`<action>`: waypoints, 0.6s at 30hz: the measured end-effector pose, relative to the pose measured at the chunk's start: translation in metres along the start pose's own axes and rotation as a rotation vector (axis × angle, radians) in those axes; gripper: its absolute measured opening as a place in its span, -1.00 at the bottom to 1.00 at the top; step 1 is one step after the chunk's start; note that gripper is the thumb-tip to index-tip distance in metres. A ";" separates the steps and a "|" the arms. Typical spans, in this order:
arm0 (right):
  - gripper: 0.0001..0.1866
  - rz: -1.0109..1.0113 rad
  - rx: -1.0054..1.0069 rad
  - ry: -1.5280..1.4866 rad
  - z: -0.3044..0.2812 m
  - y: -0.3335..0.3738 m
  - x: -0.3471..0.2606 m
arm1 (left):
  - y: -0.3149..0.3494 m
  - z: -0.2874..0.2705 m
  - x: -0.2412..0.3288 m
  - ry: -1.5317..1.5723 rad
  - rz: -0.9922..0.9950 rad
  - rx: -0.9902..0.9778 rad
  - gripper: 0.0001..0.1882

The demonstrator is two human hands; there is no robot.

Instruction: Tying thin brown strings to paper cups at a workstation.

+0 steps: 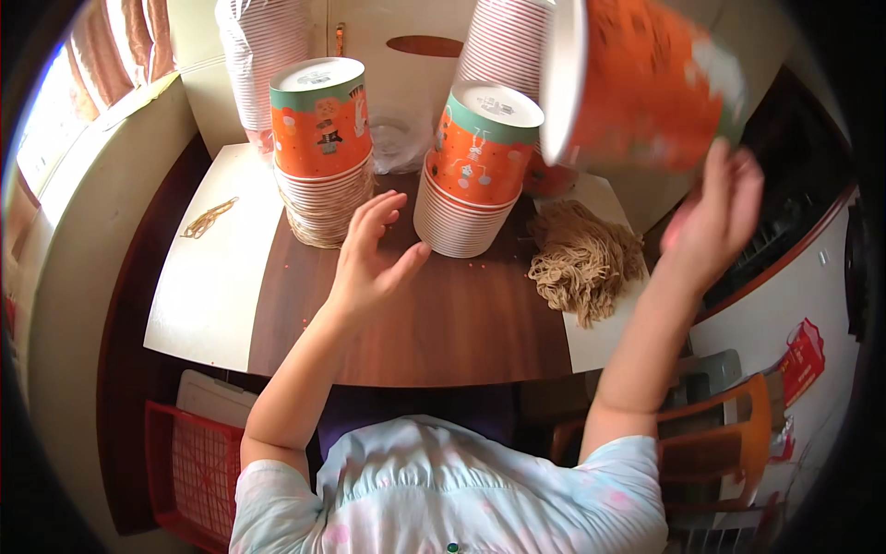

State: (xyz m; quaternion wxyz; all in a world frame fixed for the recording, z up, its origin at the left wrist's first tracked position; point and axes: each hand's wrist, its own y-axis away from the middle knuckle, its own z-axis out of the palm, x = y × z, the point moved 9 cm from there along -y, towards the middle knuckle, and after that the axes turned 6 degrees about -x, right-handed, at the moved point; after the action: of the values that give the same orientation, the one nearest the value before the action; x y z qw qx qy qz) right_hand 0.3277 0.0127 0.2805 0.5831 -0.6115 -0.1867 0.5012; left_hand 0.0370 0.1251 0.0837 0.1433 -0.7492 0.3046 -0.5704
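Above the right side of the brown wooden table (pixel 434 314), a large orange paper cup with a white rim (pixel 646 78) is hanging tilted and blurred, its mouth turned toward the person's left. The right hand (pixel 715 217) is reaching up just beneath the cup, fingers spread; whether the fingertips are touching its lower edge cannot be told because of the blur. The left hand (pixel 369 258) is hovering low over the table, fingers wide and gripping nothing, well apart from the airborne cup and just in front of two stacks. Nearest to that hand, on its right, a stack of nested orange and white paper cups (pixel 471 175) is standing upside down, leaning slightly; a second upside-down stack of the same cups (pixel 323 152) is standing to its left. Below the raised cup, a heap of tan dried noodles (pixel 583 258) is lying on a white sheet (pixel 595 342) at the table's right edge. A loose bunch of yellow rubber bands (pixel 209 219) is lying on another white sheet (pixel 203 295) at the left.
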 end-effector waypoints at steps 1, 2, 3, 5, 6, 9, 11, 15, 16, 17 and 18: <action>-0.85 0.207 0.031 -0.132 -0.011 0.034 0.021 | 0.007 -0.003 0.010 0.039 0.077 -0.009 -0.24; -0.85 0.487 0.026 -0.365 -0.026 0.083 0.064 | 0.014 -0.004 0.032 0.014 0.225 -0.013 -0.17; -0.82 0.618 0.017 -0.313 -0.034 0.135 0.097 | 0.025 -0.002 0.053 -0.014 0.372 -0.017 -0.11; -0.58 1.088 0.101 -0.815 -0.006 0.245 0.137 | 0.043 0.018 0.075 -0.150 0.458 -0.125 -0.21; -0.50 1.256 0.121 -0.883 -0.001 0.290 0.143 | 0.052 0.030 0.080 -0.270 0.445 -0.214 -0.36; -0.61 1.433 0.091 -0.912 0.004 0.344 0.129 | 0.070 0.040 0.061 -0.412 0.408 -0.349 -0.69; -0.68 1.428 -0.191 -0.537 -0.018 0.338 0.145 | 0.073 0.030 0.057 -0.394 0.328 -0.336 -0.74; -0.90 0.390 -0.680 0.736 -0.033 0.200 0.146 | 0.087 0.026 0.048 -0.499 0.239 -0.386 -0.73; -0.88 0.407 -0.734 0.735 -0.034 0.191 0.170 | 0.089 0.028 0.045 -0.546 0.209 -0.399 -0.73; -0.88 0.334 -0.807 0.868 -0.029 0.181 0.186 | 0.092 0.031 0.044 -0.555 0.207 -0.428 -0.73; -0.89 0.244 -0.893 0.981 -0.021 0.176 0.198 | 0.094 0.033 0.046 -0.556 0.213 -0.427 -0.73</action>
State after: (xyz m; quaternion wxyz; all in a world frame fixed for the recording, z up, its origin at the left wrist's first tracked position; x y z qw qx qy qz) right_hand 0.3671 0.1181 0.0398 0.2306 -0.9674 -0.0191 0.1025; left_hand 0.0483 0.0201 0.0558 0.1196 -0.8528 0.4424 -0.2505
